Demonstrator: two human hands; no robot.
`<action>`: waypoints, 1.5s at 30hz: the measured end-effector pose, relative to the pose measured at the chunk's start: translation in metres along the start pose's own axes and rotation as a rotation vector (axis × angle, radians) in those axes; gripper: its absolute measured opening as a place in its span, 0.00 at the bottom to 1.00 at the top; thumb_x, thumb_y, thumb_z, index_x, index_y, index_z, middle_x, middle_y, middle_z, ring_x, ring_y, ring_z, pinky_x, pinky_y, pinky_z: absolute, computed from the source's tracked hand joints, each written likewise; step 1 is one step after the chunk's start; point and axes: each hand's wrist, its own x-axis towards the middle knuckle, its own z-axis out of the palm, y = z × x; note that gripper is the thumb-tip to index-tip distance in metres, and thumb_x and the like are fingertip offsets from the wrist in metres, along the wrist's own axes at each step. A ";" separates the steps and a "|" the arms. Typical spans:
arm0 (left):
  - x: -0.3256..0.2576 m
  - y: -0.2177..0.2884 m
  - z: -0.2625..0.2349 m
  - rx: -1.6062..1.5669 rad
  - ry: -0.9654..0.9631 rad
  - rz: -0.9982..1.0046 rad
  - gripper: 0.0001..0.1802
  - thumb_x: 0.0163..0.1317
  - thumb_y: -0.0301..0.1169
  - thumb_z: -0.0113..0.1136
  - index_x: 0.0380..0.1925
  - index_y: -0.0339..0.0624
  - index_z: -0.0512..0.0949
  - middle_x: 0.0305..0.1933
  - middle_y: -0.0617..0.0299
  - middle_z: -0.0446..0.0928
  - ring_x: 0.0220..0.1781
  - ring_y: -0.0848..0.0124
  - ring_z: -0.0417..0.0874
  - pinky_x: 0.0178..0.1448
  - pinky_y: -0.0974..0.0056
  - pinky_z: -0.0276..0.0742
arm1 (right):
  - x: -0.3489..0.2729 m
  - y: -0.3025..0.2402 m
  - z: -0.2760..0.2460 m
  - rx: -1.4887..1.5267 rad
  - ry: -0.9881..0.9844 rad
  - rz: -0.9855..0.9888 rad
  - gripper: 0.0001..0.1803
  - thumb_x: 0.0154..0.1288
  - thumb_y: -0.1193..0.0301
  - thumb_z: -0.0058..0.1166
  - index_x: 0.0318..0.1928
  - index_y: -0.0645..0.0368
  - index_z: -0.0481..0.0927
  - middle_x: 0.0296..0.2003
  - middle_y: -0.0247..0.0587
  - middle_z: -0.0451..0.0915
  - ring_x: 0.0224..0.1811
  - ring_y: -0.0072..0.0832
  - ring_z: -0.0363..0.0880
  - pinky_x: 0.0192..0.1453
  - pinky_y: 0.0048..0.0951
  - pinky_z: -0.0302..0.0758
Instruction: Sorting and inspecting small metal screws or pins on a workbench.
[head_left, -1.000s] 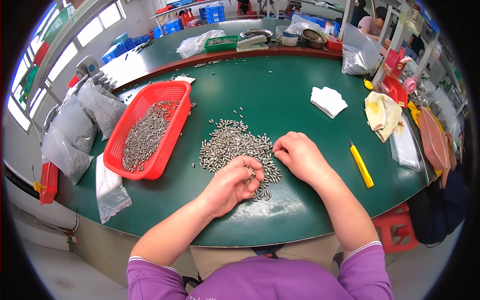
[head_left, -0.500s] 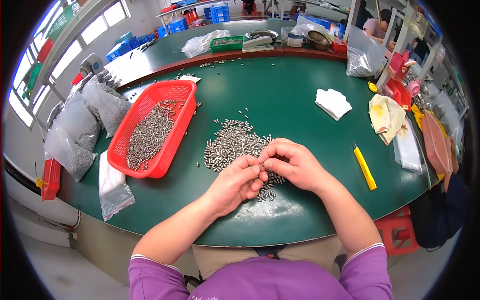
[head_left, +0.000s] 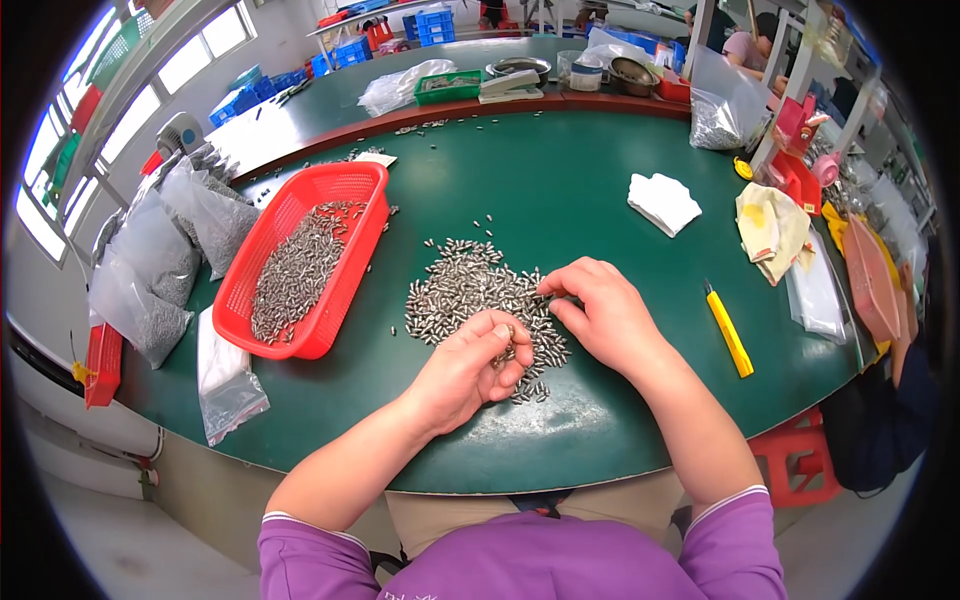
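A pile of small silvery cylindrical metal parts (head_left: 465, 285) lies on the green table in front of me. My left hand (head_left: 472, 358) is closed at the near side of this pile, its thumb and curled fingers around a small metal part (head_left: 511, 332) that shows only in part. My right hand (head_left: 603, 312) is at the pile's right edge. Its fingertips reach the parts there, the thumb stands apart from them, and nothing shows between them. Left of the pile, a red perforated basket (head_left: 362, 235) contains many more of the same parts.
Filled plastic bags (head_left: 150, 290) line the table's left side, with a flat clear bag (head_left: 228, 385) nearer me. To the right lie a yellow cutter (head_left: 729, 333), white paper (head_left: 664, 204) and a stained cloth (head_left: 772, 232). Across the back runs a reddish-brown ledge (head_left: 455, 112).
My hands were together, fingertips touching over the pile. Now the right hand has moved right, away from the left, with its thumb and fingers parted. The left stays closed in place.
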 end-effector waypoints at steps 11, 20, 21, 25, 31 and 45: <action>-0.001 0.004 0.006 -0.021 0.093 -0.016 0.14 0.69 0.37 0.36 0.40 0.38 0.68 0.35 0.59 0.69 0.27 0.75 0.64 0.26 0.74 0.60 | -0.001 0.005 -0.002 -0.072 -0.123 0.074 0.06 0.52 0.74 0.55 0.33 0.58 0.78 0.32 0.41 0.76 0.42 0.40 0.73 0.47 0.36 0.71; 0.001 0.000 -0.002 -0.013 0.072 0.017 0.11 0.69 0.36 0.40 0.34 0.40 0.68 0.35 0.59 0.69 0.23 0.78 0.61 0.20 0.77 0.53 | -0.001 0.003 -0.006 -0.121 -0.173 0.019 0.04 0.52 0.73 0.55 0.31 0.56 0.78 0.30 0.38 0.75 0.38 0.38 0.73 0.42 0.36 0.72; 0.001 0.000 -0.001 -0.013 0.070 0.017 0.11 0.69 0.36 0.40 0.34 0.40 0.68 0.35 0.59 0.69 0.23 0.78 0.61 0.20 0.77 0.53 | -0.003 0.003 -0.006 -0.149 -0.169 0.013 0.04 0.52 0.73 0.54 0.31 0.56 0.77 0.30 0.38 0.75 0.38 0.38 0.73 0.42 0.36 0.72; 0.002 0.000 -0.001 -0.020 0.093 -0.009 0.08 0.67 0.33 0.43 0.36 0.41 0.69 0.33 0.61 0.69 0.22 0.81 0.61 0.18 0.79 0.52 | 0.001 0.002 -0.002 -0.069 -0.115 -0.043 0.04 0.53 0.73 0.54 0.31 0.56 0.76 0.30 0.38 0.76 0.38 0.37 0.74 0.42 0.36 0.72; 0.001 0.001 0.000 -0.007 0.110 -0.019 0.04 0.65 0.28 0.48 0.38 0.42 0.69 0.32 0.63 0.69 0.21 0.83 0.61 0.18 0.80 0.53 | 0.002 -0.022 -0.006 0.257 -0.110 -0.133 0.08 0.53 0.77 0.57 0.35 0.58 0.76 0.30 0.36 0.77 0.34 0.29 0.76 0.39 0.28 0.74; 0.001 0.001 0.002 0.046 0.101 -0.040 0.07 0.66 0.32 0.47 0.38 0.43 0.65 0.32 0.64 0.69 0.22 0.82 0.62 0.18 0.81 0.53 | 0.000 -0.026 0.001 0.553 -0.104 -0.046 0.16 0.54 0.79 0.57 0.45 0.58 0.75 0.33 0.36 0.80 0.34 0.22 0.79 0.41 0.24 0.76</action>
